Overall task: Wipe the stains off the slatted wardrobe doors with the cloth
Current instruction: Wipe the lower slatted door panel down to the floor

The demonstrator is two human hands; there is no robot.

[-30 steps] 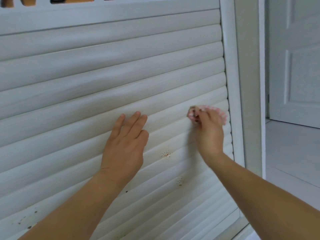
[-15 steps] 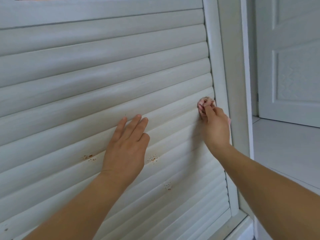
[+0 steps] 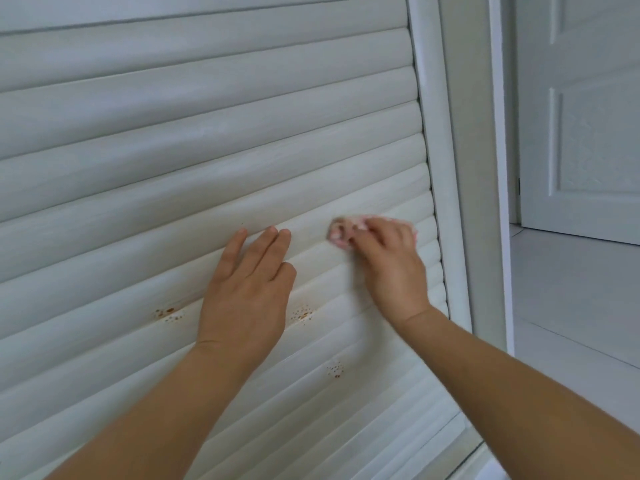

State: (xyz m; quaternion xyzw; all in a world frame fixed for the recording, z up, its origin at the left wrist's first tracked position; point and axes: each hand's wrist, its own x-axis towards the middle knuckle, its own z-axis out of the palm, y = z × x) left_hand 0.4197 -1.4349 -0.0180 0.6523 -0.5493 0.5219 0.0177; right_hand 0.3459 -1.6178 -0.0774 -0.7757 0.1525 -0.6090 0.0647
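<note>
The white slatted wardrobe door point(image 3: 173, 140) fills most of the view. My left hand point(image 3: 247, 289) lies flat against the slats, fingers together and pointing up. My right hand point(image 3: 391, 261) presses a small pink cloth point(image 3: 341, 232) onto a slat near the door's right edge. Three patches of brown speckled stains show on the slats: one point(image 3: 168, 314) left of my left hand, one point(image 3: 302, 315) between my wrists, one point(image 3: 335, 369) lower down.
The door's white frame post point(image 3: 440, 168) runs down the right side of the slats. Beyond it stands a white panelled room door point(image 3: 588, 133) over a pale floor point(image 3: 571, 306).
My right hand has slid the cloth leftward along the slat, away from the frame post. My left hand stays flat on the slats. The camera has shifted, so the stains sit differently in view.
</note>
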